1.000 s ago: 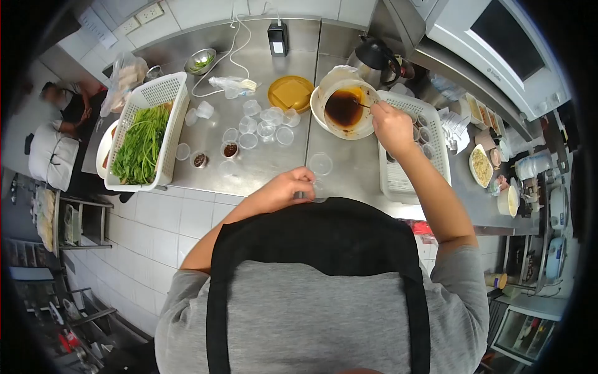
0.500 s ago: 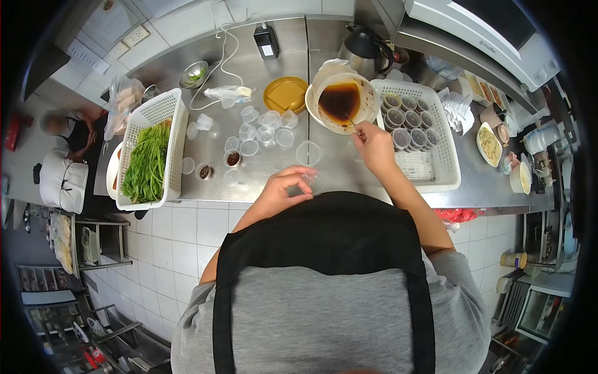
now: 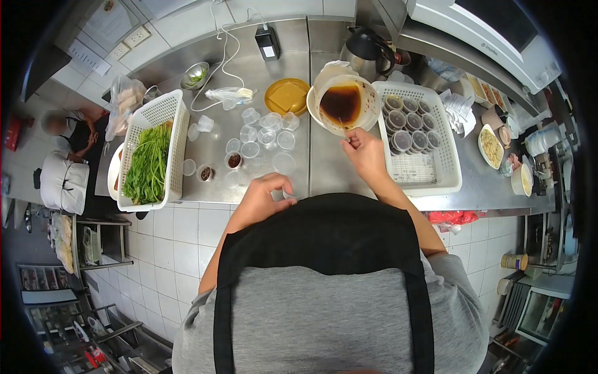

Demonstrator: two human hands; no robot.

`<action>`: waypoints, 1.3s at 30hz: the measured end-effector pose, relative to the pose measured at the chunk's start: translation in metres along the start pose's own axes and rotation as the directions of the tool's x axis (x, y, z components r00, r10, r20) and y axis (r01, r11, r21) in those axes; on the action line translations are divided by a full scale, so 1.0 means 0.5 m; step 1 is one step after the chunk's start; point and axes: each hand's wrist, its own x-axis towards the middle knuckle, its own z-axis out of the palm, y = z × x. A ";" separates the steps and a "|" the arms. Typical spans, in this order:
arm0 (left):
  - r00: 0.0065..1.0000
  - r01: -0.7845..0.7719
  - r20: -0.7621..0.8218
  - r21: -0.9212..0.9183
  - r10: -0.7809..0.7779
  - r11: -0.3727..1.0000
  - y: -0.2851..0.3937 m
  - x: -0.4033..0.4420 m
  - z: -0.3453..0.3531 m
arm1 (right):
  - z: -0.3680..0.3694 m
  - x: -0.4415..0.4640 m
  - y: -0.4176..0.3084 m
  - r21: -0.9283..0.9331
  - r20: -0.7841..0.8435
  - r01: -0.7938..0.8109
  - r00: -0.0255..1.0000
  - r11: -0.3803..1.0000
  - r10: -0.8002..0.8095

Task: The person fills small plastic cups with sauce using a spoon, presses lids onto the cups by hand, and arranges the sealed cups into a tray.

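Note:
Near the counter's front edge, my left hand [image 3: 266, 198] is curled around a small clear plastic cup [image 3: 288, 194], mostly hidden by the fingers. A clear round lid or cup [image 3: 284, 163] lies just beyond it. My right hand [image 3: 365, 153] is closed at the near rim of a white tub [image 3: 372, 106] of dark brown sauce [image 3: 340, 103]. It pinches a thin utensil, apparently a spoon [image 3: 342, 124], whose lower end is in the sauce. Several clear cups [image 3: 268, 136] stand on the steel counter, and two cups [image 3: 234, 161] hold a dark reddish filling.
A white basket [image 3: 450, 165] at right holds several lidded dark cups; another basket [image 3: 176, 134] at left holds leafy greens [image 3: 148, 165]. Behind are a yellow plate [image 3: 286, 96], a thermos jug [image 3: 367, 47] and a cabled black device [image 3: 267, 43]. Another person [image 3: 65, 168] stands far left.
My left hand has moved left and slightly toward me with the cup. The clear round piece ahead of it has shifted left. My right hand has drawn slightly back from the tub.

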 end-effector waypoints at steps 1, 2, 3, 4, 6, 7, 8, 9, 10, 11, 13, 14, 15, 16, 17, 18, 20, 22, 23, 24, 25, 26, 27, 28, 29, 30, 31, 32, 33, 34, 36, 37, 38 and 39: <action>1.000 -0.030 0.005 -0.032 0.031 0.999 0.002 -0.003 0.005 | 0.001 0.000 -0.003 0.005 -0.001 -0.011 1.000 1.000 0.011; 0.998 -0.060 0.008 -0.064 0.061 0.996 0.004 -0.006 0.012 | 0.002 0.000 -0.006 0.010 -0.001 -0.023 1.000 1.000 0.023; 0.996 -0.090 0.011 -0.096 0.091 0.991 0.007 -0.006 0.018 | 0.003 0.000 -0.008 0.016 -0.001 -0.034 0.999 0.999 0.034; 0.996 -0.088 0.010 -0.122 0.090 0.989 0.012 -0.006 0.020 | 0.006 0.000 -0.007 0.039 -0.011 -0.032 0.999 0.999 0.033; 0.996 -0.084 0.007 -0.176 0.086 0.981 0.024 -0.006 0.021 | 0.012 -0.001 -0.003 0.085 -0.032 -0.028 0.999 0.996 0.031; 0.996 -0.083 0.010 -0.181 0.086 0.980 0.023 -0.007 0.021 | 0.013 -0.001 -0.003 0.087 -0.034 -0.027 0.999 0.996 0.030; 0.996 -0.083 0.013 -0.187 0.087 0.979 0.021 -0.008 0.021 | 0.014 -0.002 -0.004 0.089 -0.037 -0.026 0.999 0.996 0.030; 0.996 -0.082 0.016 -0.192 0.087 0.978 0.019 -0.009 0.021 | 0.014 -0.002 -0.005 0.091 -0.039 -0.026 0.999 0.995 0.029; 0.995 -0.097 0.010 -0.165 0.100 0.982 0.015 -0.009 0.021 | 0.016 -0.003 -0.005 0.104 -0.041 -0.030 0.999 0.994 0.034; 0.994 -0.111 0.004 -0.138 0.113 0.984 0.010 -0.010 0.019 | 0.017 -0.003 -0.004 0.116 -0.042 -0.034 0.998 0.993 0.039; 0.991 -0.130 -0.005 -0.096 0.130 0.987 0.009 -0.011 0.014 | 0.019 -0.003 -0.004 0.131 -0.039 -0.038 0.998 0.991 0.044; 0.991 -0.135 -0.008 -0.082 0.135 0.987 0.012 -0.011 0.011 | 0.019 -0.003 -0.005 0.133 -0.036 -0.038 0.998 0.990 0.043; 0.990 -0.140 -0.011 -0.068 0.139 0.988 0.015 -0.012 0.008 | 0.019 -0.002 -0.005 0.136 -0.032 -0.038 0.999 0.990 0.043; 0.998 -0.070 -0.009 -0.107 0.069 0.992 0.020 -0.012 0.006 | 0.020 -0.002 -0.006 0.147 -0.031 -0.047 0.998 0.988 0.052; 1.000 0.000 -0.004 -0.145 -0.001 0.989 0.025 -0.013 0.005 | 0.021 -0.002 -0.008 0.159 -0.029 -0.055 0.998 0.986 0.060; 0.997 0.070 0.003 -0.183 -0.071 0.981 0.028 -0.014 0.005 | 0.022 -0.002 -0.009 0.171 -0.026 -0.063 0.997 0.983 0.069; 0.997 0.054 -0.040 -0.191 -0.063 0.980 0.023 -0.017 0.003 | 0.023 0.000 -0.009 0.182 -0.022 -0.062 0.998 0.981 0.067; 0.994 0.056 -0.083 -0.203 -0.074 0.978 0.018 -0.020 0.002 | 0.025 0.000 -0.008 0.193 -0.021 -0.062 0.998 0.979 0.067; 0.990 0.065 -0.105 -0.211 -0.089 0.975 0.016 -0.023 0.002 | 0.026 0.001 -0.008 0.200 -0.021 -0.062 0.997 0.978 0.068; 0.986 0.074 -0.128 -0.219 -0.104 0.973 0.015 -0.024 0.000 | 0.027 0.002 -0.008 0.207 -0.022 -0.062 0.997 0.976 0.068; 0.985 0.080 -0.130 -0.214 -0.110 0.974 0.015 -0.025 -0.004 | 0.027 0.002 -0.009 0.205 -0.023 -0.063 0.997 0.977 0.069; 0.984 0.087 -0.133 -0.209 -0.116 0.974 0.015 -0.027 -0.008 | 0.026 0.002 -0.012 0.202 -0.024 -0.064 0.997 0.977 0.071; 0.983 0.094 -0.136 -0.204 -0.123 0.975 0.015 -0.028 -0.012 | 0.025 0.002 -0.014 0.200 -0.025 -0.065 0.997 0.978 0.072; 0.982 0.084 -0.152 -0.175 -0.111 0.981 0.014 -0.029 -0.015 | 0.026 0.003 -0.013 0.202 -0.025 -0.067 0.997 0.977 0.074; 0.981 0.074 -0.168 -0.147 -0.099 0.986 0.013 -0.028 -0.018 | 0.027 0.004 -0.012 0.205 -0.026 -0.068 0.997 0.976 0.075; 0.979 0.066 -0.183 -0.118 -0.086 0.991 0.013 -0.026 -0.021 | 0.028 0.004 -0.012 0.207 -0.026 -0.070 0.997 0.976 0.077; 0.975 0.058 -0.204 -0.124 -0.082 0.991 0.014 -0.025 -0.024 | 0.029 0.004 -0.012 0.213 -0.027 -0.074 0.996 0.974 0.082; 0.971 0.050 -0.225 -0.130 -0.079 0.990 0.016 -0.024 -0.027 | 0.030 0.004 -0.012 0.219 -0.028 -0.078 0.996 0.973 0.086; 0.966 0.042 -0.246 -0.137 -0.075 0.990 0.017 -0.023 -0.028 | 0.031 0.004 -0.012 0.225 -0.029 -0.083 0.995 0.971 0.091; 0.958 0.026 -0.277 -0.161 -0.071 0.987 0.013 -0.022 -0.029 | 0.034 0.004 -0.008 0.275 -0.036 -0.092 0.994 0.957 0.106; 0.938 -0.008 -0.339 -0.208 -0.065 0.978 0.004 -0.020 -0.027 | 0.046 0.004 0.006 0.375 -0.048 -0.107 0.990 0.921 0.135; 0.933 -0.019 -0.357 -0.174 -0.045 0.985 0.004 -0.018 -0.028 | 0.050 0.005 0.015 0.400 -0.050 -0.118 0.987 0.909 0.150; 0.927 -0.030 -0.373 -0.139 -0.024 0.990 0.006 -0.017 -0.029 | 0.054 0.006 0.025 0.425 -0.051 -0.128 0.985 0.896 0.165; 0.921 -0.041 -0.389 -0.105 -0.003 0.994 0.007 -0.015 -0.030 | 0.053 0.007 0.026 0.450 -0.053 -0.137 0.982 0.882 0.180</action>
